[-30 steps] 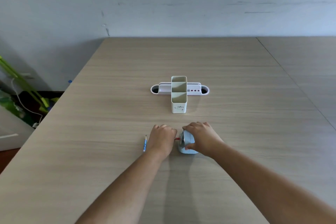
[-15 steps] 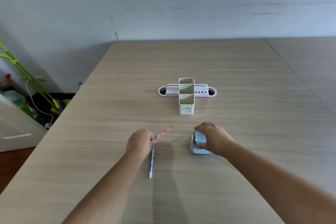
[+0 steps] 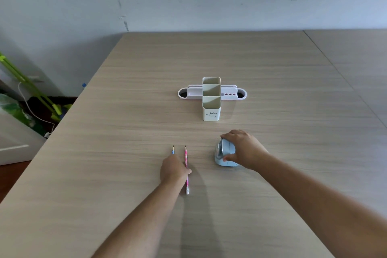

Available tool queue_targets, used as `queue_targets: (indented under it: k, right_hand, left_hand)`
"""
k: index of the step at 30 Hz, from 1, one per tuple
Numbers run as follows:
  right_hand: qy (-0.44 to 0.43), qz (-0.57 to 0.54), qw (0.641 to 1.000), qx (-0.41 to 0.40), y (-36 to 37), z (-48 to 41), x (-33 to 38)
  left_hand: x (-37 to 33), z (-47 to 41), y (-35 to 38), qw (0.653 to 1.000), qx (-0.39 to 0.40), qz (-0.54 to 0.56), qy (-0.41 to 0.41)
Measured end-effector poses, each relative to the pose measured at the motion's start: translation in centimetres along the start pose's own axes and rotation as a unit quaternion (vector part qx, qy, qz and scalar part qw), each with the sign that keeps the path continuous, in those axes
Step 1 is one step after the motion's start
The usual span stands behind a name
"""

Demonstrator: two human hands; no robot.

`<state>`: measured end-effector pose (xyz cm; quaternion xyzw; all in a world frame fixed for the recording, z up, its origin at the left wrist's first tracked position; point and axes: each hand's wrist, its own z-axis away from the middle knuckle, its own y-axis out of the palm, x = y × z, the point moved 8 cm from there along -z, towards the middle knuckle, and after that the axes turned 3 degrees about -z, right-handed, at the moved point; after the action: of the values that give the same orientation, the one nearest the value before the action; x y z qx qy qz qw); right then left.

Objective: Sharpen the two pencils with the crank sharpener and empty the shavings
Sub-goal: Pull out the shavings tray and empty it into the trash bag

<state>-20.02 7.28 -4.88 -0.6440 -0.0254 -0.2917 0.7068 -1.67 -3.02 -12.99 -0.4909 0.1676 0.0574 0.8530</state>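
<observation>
Pen holder (image 3: 211, 109) stands mid-desk, far of both hands, well apart from them; a low white tray (image 3: 230, 93) lies across behind it. Left hand (image 3: 173, 168) rests knuckles-up on the desk (image 3: 125, 153), fingers curled on the pink pencil (image 3: 186, 158), which lies flat, tip pointing far. Blue pencil (image 3: 173, 150) just left of it, parallel, mostly hidden under the hand. Sharpener (image 3: 225, 153) sits right of the pencils; right hand (image 3: 244, 148) grips its body, fingers wrapped over top. Bare desk between pencils and sharpener. Left desk edge is close; green clutter (image 3: 31, 90) on the floor beyond. Seam to a second desk (image 3: 356, 58) far right.
</observation>
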Motion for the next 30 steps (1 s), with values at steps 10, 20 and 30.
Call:
queue_targets:
  k: [10, 20, 30]
  right_hand:
    - [0.003, -0.015, 1.000, 0.007, -0.8, 0.5, 0.0]
    - [0.176, -0.219, 0.951, 0.125, 0.8, 4.2, -7.2]
    - [0.186, -0.249, 0.950, 0.034, 5.1, 2.7, -9.0]
  left_hand:
    - [-5.6, -0.2, -9.2, 0.975, -0.127, 0.111, 0.146]
    - [-16.0, 5.9, -1.0, 0.894, 0.057, -0.196, 0.398]
    - [-16.1, 5.4, 0.2, 0.894, 0.022, -0.232, 0.384]
